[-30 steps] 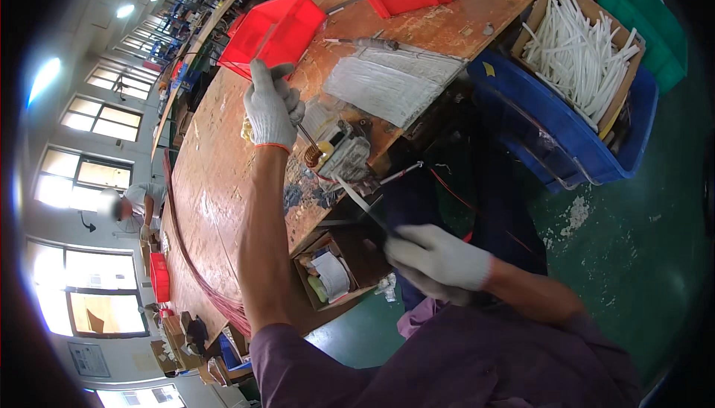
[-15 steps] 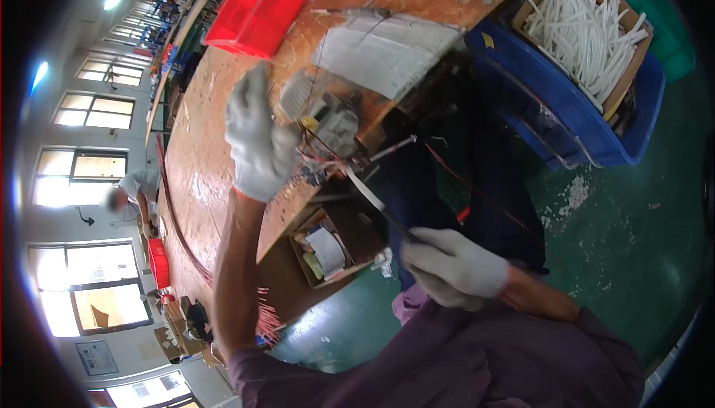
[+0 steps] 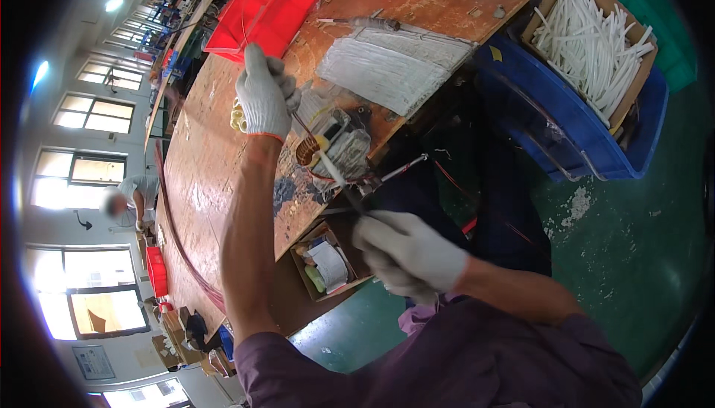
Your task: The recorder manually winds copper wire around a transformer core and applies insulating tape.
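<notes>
My left hand, in a white knit glove, is closed on a thin reddish-brown wire. The wire rises past the fingertips and runs down toward a small copper-coloured coil at the table edge. A yellow piece shows beside the coil. Gloved too, my right hand grips a dark-handled tool with a pale, flat tip; motion blurs its handle. That tip reaches up to the coil and the yellow piece; whether it touches them I cannot tell.
Red bins stand on the worn wooden table, near a white-covered board. At right, a blue crate carries a carton of white tubes. Below the table edge sits an open carton. A person bends over at far left.
My left hand has gone from open and flat to closed on the wire, slightly farther up and right. My right hand has moved left and up, bringing the tool's tip to the coil.
</notes>
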`<action>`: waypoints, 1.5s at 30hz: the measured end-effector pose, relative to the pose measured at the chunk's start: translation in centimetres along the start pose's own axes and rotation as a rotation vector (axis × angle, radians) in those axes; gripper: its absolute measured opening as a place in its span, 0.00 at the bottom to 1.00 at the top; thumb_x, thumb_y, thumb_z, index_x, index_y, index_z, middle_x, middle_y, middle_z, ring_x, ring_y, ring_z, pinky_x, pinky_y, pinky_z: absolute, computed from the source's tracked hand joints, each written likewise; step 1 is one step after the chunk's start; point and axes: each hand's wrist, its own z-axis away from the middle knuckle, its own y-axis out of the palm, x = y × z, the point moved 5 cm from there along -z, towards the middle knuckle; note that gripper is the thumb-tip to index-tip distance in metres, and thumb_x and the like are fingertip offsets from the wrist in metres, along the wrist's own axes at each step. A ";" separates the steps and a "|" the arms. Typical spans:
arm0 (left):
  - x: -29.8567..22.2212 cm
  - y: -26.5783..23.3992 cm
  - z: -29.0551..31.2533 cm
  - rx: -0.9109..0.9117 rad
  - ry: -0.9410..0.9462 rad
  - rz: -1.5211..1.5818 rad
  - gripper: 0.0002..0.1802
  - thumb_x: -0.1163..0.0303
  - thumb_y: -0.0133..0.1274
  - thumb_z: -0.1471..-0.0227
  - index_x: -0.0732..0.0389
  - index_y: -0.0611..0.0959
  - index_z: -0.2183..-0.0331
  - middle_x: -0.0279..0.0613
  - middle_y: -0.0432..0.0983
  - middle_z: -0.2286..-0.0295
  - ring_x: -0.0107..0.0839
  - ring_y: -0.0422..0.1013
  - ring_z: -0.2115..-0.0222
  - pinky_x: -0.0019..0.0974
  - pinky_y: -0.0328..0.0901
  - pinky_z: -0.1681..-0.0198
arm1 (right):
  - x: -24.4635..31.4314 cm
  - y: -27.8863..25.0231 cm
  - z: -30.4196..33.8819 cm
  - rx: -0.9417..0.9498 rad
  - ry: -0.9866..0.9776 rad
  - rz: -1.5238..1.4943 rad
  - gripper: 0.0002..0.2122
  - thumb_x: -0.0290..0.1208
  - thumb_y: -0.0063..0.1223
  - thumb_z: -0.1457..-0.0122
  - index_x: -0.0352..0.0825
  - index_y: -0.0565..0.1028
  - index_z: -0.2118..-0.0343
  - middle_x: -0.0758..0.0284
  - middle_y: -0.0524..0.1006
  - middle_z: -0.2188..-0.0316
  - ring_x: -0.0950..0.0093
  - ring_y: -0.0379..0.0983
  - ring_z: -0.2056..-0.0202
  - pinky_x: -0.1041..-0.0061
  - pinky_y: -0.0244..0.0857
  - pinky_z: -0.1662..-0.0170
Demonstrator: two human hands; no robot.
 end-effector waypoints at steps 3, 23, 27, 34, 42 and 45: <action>3.4 -2.0 -0.8 -0.138 -0.014 -0.024 0.30 0.44 0.49 0.34 0.61 0.74 0.76 0.32 0.61 0.84 0.23 0.55 0.87 0.32 0.50 0.85 | 0.2 1.9 -4.8 -0.095 -0.078 -0.086 0.12 0.40 0.45 0.23 0.37 0.71 0.60 0.76 0.62 0.82 0.85 0.54 0.89 0.78 0.49 0.87; -5.5 7.6 8.4 0.421 0.615 -0.705 0.30 0.50 0.46 0.29 0.65 0.80 0.74 0.36 0.72 0.82 0.25 0.68 0.81 0.34 0.62 0.77 | -3.2 -8.9 17.6 -0.120 0.194 0.178 0.09 0.30 0.47 0.26 0.31 0.77 0.55 0.74 0.69 0.81 0.83 0.64 0.83 0.78 0.59 0.81; -2.3 4.3 1.3 0.090 0.117 -0.353 0.31 0.44 0.50 0.33 0.61 0.76 0.77 0.29 0.62 0.85 0.20 0.57 0.87 0.29 0.48 0.86 | -2.5 -3.6 4.3 0.051 -0.073 0.127 0.13 0.41 0.45 0.24 0.36 0.73 0.60 0.74 0.68 0.78 0.83 0.58 0.86 0.77 0.54 0.85; 3.9 -2.0 -0.1 -0.107 -0.007 -0.192 0.31 0.45 0.52 0.33 0.68 0.80 0.69 0.27 0.57 0.83 0.20 0.54 0.86 0.30 0.47 0.84 | 0.5 3.3 -5.3 -0.007 -0.124 -0.311 0.12 0.42 0.41 0.23 0.40 0.68 0.62 0.77 0.61 0.81 0.86 0.48 0.89 0.78 0.42 0.88; -3.6 2.1 7.5 0.423 0.787 -1.094 0.30 0.48 0.56 0.34 0.71 0.86 0.55 0.40 0.74 0.79 0.34 0.73 0.77 0.39 0.70 0.67 | -5.0 -0.7 4.2 0.500 0.161 -0.780 0.16 0.42 0.42 0.22 0.38 0.70 0.66 0.78 0.57 0.86 0.84 0.50 0.91 0.79 0.42 0.89; -2.5 6.0 17.4 1.046 1.313 -1.299 0.25 0.49 0.60 0.41 0.65 0.87 0.62 0.46 0.75 0.79 0.47 0.76 0.73 0.48 0.72 0.61 | -4.9 -2.2 14.5 0.325 0.290 -0.535 0.15 0.40 0.43 0.23 0.35 0.71 0.65 0.76 0.61 0.85 0.83 0.57 0.88 0.79 0.50 0.87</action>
